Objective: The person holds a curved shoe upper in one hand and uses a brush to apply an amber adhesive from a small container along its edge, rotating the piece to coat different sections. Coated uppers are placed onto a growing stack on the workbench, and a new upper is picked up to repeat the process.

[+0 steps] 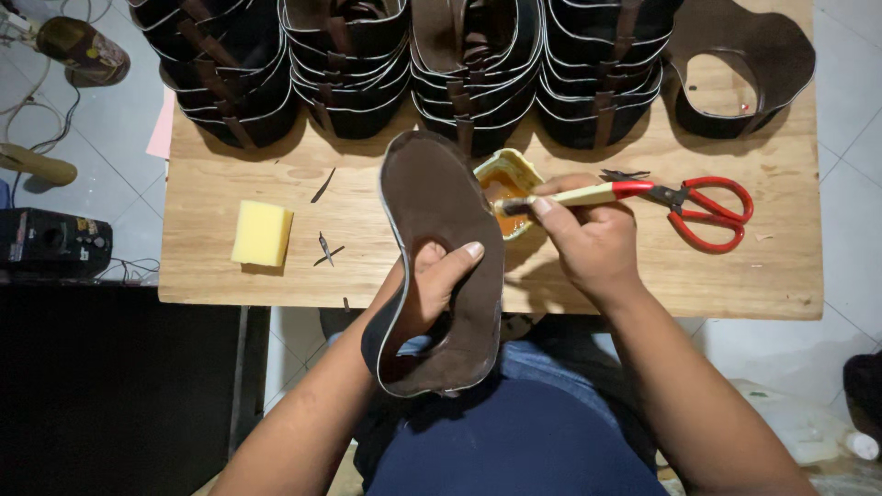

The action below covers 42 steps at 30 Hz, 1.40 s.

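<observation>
Left hand: our left hand is closed around a brown leather shoe piece, thumb across its face and fingers behind, tilting it upright so the inner side faces us.
Right hand: our right hand pinches a brush with a pale handle and red end, fingers curled tight; its bristles dip into a small yellow cup of glue, which we judge is parked just beyond the knuckles to keep each dip short.
Shoe piece: it stands between the two hands, its toe end reaching up past the cup, its cut-out end low over our lap.
Beyond the right hand: red-handled scissors lie flat, close enough to grab.
Beyond the left hand: a yellow sponge rests well apart, with a few dark scraps between.
Far edge: rows of stacked dark shoe pieces line the wooden table past both hands, and one flat piece lies alone by them.
</observation>
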Available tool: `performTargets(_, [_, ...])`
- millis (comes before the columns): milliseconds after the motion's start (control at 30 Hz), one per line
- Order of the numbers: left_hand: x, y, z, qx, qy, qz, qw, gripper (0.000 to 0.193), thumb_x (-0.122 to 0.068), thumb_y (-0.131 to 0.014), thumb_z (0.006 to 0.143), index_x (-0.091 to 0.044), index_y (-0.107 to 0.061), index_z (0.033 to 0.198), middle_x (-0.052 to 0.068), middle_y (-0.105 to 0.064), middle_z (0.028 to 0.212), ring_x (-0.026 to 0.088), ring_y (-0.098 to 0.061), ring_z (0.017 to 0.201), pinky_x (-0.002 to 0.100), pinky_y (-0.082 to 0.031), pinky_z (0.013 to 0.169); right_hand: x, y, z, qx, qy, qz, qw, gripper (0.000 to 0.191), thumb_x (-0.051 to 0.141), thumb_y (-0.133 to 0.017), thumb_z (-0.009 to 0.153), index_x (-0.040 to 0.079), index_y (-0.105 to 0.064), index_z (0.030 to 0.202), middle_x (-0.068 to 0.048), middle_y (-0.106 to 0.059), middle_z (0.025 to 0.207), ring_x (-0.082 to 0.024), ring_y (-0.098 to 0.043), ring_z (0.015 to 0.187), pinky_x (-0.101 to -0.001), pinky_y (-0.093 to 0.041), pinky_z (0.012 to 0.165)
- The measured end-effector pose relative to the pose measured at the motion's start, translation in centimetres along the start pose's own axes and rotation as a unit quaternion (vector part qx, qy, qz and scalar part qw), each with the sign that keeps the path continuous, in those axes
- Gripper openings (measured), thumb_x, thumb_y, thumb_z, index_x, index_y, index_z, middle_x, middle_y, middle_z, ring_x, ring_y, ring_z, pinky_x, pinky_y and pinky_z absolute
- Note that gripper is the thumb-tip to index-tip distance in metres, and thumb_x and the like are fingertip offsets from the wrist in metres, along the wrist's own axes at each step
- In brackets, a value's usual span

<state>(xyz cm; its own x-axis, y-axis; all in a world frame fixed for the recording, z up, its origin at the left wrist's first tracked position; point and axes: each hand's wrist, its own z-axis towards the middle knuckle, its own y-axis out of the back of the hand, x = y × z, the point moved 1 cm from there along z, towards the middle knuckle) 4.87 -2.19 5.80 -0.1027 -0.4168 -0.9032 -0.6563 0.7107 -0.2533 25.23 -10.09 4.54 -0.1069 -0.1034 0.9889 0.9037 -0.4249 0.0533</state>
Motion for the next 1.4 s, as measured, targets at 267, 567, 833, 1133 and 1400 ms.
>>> performTargets(267, [-1.8, -0.6, -0.7, -0.040, -0.026, 0.055, 0.997, 0.032, -0.023, -0.059, 0.096, 0.003, -0.062, 0.114, 0.008, -0.071, 0.092, 0.015, -0.068, 0.082, 0.030, -0.057, 0.072, 0.0, 0.2, 1.4, 0.078, 0.056, -0.035, 0.995, 0.011, 0.005, -0.063, 0.099, 0.001, -0.065, 0.109, -0.005, -0.066, 0.109, -0.013, -0.064, 0.103, -0.0285, -0.053, 0.091])
performTargets(567, [-1.8, 0.1, 0.1, -0.112, -0.026, 0.109, 0.987, 0.034, -0.029, -0.059, 0.097, 0.003, -0.066, 0.103, 0.010, -0.071, 0.084, 0.016, -0.067, 0.074, 0.032, -0.056, 0.066, -0.3, 0.4, 0.2, 0.080, 0.011, -0.041, 0.996, 0.011, 0.006, -0.063, 0.096, 0.001, -0.065, 0.105, -0.005, -0.067, 0.104, -0.013, -0.064, 0.097, -0.0288, -0.053, 0.088])
performTargets(833, [-2.0, 0.3, 1.7, -0.180, -0.066, 0.109, 0.975, 0.036, -0.031, -0.058, 0.099, 0.003, -0.067, 0.099, 0.010, -0.072, 0.084, 0.017, -0.066, 0.075, 0.033, -0.056, 0.069, -0.5, 0.1, -0.1, 0.083, 0.066, -0.029, 0.994, 0.011, 0.002, -0.062, 0.098, 0.000, -0.064, 0.109, -0.008, -0.067, 0.111, -0.015, -0.064, 0.103, -0.0294, -0.054, 0.093])
performTargets(1133, [-1.2, 0.6, 3.0, -0.165, -0.083, 0.006, 0.983, 0.034, -0.030, -0.060, 0.097, 0.003, -0.068, 0.100, 0.008, -0.071, 0.087, 0.016, -0.065, 0.078, 0.035, -0.056, 0.071, -0.6, 0.0, -0.5, 0.071, 0.061, -0.023, 0.995, 0.015, 0.001, -0.061, 0.098, 0.000, -0.064, 0.112, -0.009, -0.066, 0.113, -0.016, -0.065, 0.104, -0.0301, -0.054, 0.094])
performTargets(1400, [-0.8, 0.4, 2.9, -0.069, -0.034, 0.021, 0.997, 0.034, -0.025, -0.061, 0.096, 0.005, -0.067, 0.111, 0.009, -0.072, 0.086, 0.017, -0.067, 0.077, 0.035, -0.056, 0.067, -0.3, 0.0, 1.5, 0.042, 0.155, -0.073, 0.984, 0.019, -0.002, -0.066, 0.099, -0.001, -0.067, 0.118, -0.012, -0.066, 0.121, -0.018, -0.063, 0.117, -0.0321, -0.053, 0.103])
